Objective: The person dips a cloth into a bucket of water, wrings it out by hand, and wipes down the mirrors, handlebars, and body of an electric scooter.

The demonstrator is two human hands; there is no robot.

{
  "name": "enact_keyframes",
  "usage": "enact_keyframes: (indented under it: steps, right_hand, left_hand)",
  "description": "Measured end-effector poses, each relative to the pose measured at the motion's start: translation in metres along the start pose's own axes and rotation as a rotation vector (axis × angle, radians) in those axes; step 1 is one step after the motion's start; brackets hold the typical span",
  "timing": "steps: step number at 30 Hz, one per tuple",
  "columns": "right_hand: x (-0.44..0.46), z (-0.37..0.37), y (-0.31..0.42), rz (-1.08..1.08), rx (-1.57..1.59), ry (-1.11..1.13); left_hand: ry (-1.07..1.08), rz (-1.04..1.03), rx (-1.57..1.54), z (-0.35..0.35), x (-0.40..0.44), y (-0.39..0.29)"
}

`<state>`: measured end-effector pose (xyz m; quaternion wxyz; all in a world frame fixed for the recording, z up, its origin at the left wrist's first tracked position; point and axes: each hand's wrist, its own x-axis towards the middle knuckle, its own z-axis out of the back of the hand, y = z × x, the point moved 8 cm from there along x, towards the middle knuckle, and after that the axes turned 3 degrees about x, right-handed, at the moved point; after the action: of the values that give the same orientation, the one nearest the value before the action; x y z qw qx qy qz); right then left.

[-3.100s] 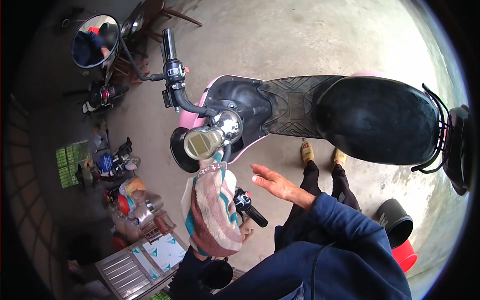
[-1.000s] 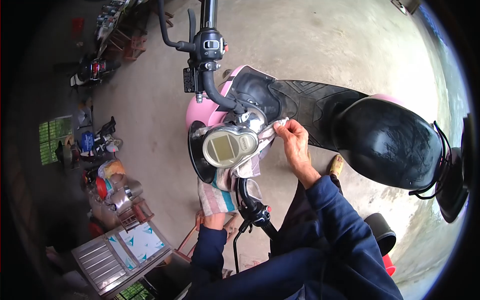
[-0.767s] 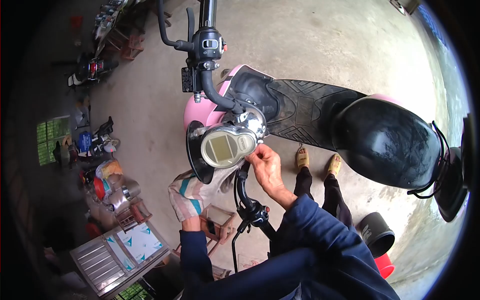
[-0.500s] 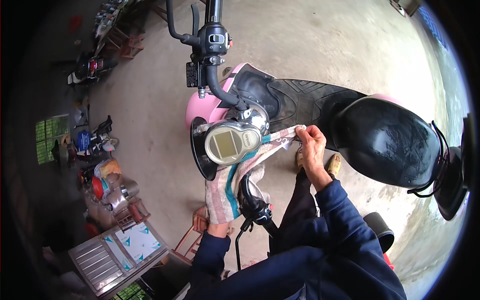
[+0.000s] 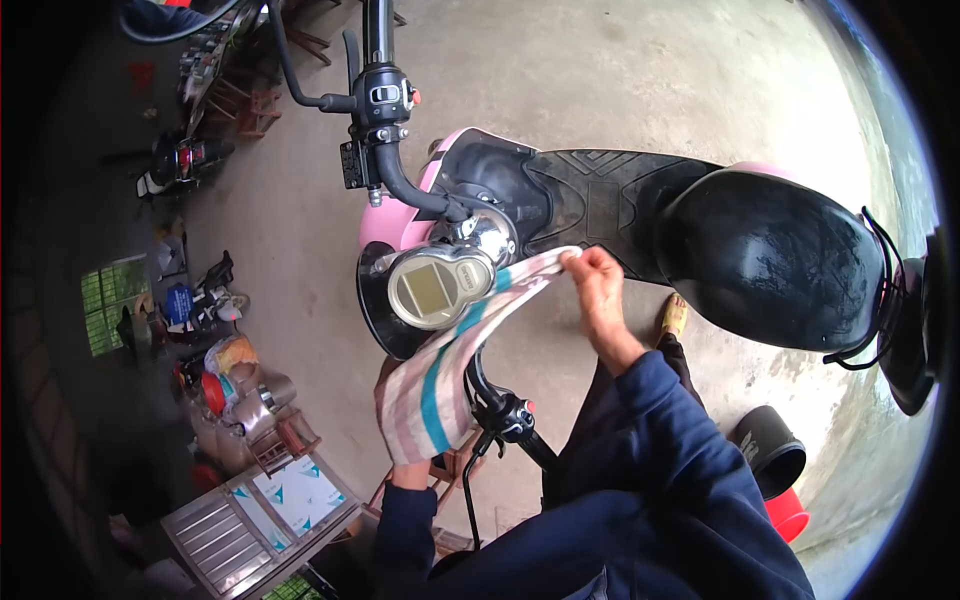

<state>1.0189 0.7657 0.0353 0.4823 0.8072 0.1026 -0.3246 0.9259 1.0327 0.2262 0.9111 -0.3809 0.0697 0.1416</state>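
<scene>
A striped towel (image 5: pixel 440 385) in white, pink and teal stretches beside the round display (image 5: pixel 430 288) of a pink and black scooter (image 5: pixel 600 205). My right hand (image 5: pixel 598 285) pinches the towel's upper end, over the near edge of the footboard. The towel hangs over my left hand (image 5: pixel 410 474), below the display; only the wrist shows and the fingers are hidden. From the display the cloth runs down to the left wrist, passing left of the lower handlebar grip (image 5: pixel 515 420).
The scooter's seat (image 5: pixel 775 265) is on the right. Below it stand a black bucket (image 5: pixel 770 450) and a red bucket (image 5: pixel 787 515). At the lower left are a metal-topped table (image 5: pixel 255 520) and a wooden stool (image 5: pixel 285 443). A mirror (image 5: pixel 175 15) shows at the upper left.
Both hands first moved from apart to around the display, the right taking the towel's end. Since half a second ago, the left hand has shifted slightly left and down, and the towel is spread wider.
</scene>
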Motion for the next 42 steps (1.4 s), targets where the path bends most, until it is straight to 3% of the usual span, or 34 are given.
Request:
enact_keyframes:
  steps: [3, 7, 11, 14, 20, 22, 23, 24, 26, 29, 31, 33, 36, 37, 38, 40, 41, 42]
  right_hand:
    - [0.016, 0.04, 0.008, 0.042, 0.037, -0.057]
    - [-0.017, 0.031, 0.009, -0.056, 0.018, 0.013]
    - [-0.057, -0.029, -0.014, -0.126, -0.024, 0.236]
    - [-0.071, -0.048, -0.024, -0.171, -0.056, 0.307]
    - [-0.017, 0.042, -0.035, -0.118, 0.052, -0.092]
    - [-0.02, 0.062, -0.036, -0.091, 0.195, -0.133]
    - [-0.026, 0.066, -0.035, -0.073, 0.258, -0.131]
    - [-0.033, 0.069, -0.034, -0.057, 0.325, -0.137]
    - [-0.048, 0.076, -0.032, -0.088, 0.445, -0.229]
    - [-0.056, 0.074, -0.031, -0.084, 0.698, -0.256]
    - [-0.058, 0.069, -0.025, -0.149, 0.621, -0.224]
    - [-0.053, 0.076, -0.033, -0.186, 0.514, -0.233]
    - [-0.044, 0.076, -0.06, -0.259, 0.61, -0.282]
    - [-0.034, 0.071, -0.105, -0.439, 0.725, -0.28]
    - [-0.038, 0.054, -0.112, -0.602, 0.704, -0.236]
    - [-0.04, 0.013, -0.119, -0.677, 0.682, -0.169]
    - [-0.042, -0.014, -0.116, -0.709, 0.683, -0.105]
    - [-0.05, -0.041, -0.113, -0.749, 0.681, -0.043]
  left_hand:
    - [0.027, -0.178, 0.117, -0.023, 0.014, -0.034]
    - [0.018, -0.284, 0.322, -0.013, 0.014, -0.033]
    - [-0.096, 0.134, 0.03, 0.05, -0.03, 0.046]
    - [-0.112, 0.26, -0.143, 0.069, -0.054, 0.054]
    - [-0.035, 0.203, -0.252, 0.037, -0.037, 0.01]
    - [0.034, 0.154, -0.247, 0.023, -0.034, -0.008]
    - [0.12, -0.023, -0.114, 0.017, -0.037, -0.028]
    - [0.09, 0.223, -0.465, 0.02, -0.049, -0.002]
    - [0.17, 0.211, -0.324, 0.027, -0.066, -0.017]
    - [0.361, -0.103, 0.241, 0.017, -0.082, -0.084]
    - [0.466, -0.567, 0.855, -0.018, -0.091, -0.144]
    - [0.394, -0.944, 1.381, -0.053, -0.095, -0.175]
    - [0.293, -1.155, 1.67, -0.082, -0.089, -0.194]
    - [0.292, -1.183, 1.697, -0.09, -0.086, -0.199]
    - [0.362, -1.262, 1.761, -0.096, -0.085, -0.198]
    - [0.504, -1.436, 1.867, -0.105, -0.083, -0.196]
    - [0.383, -1.347, 1.848, -0.107, -0.084, -0.212]
    - [0.392, -1.337, 1.818, -0.109, -0.089, -0.212]
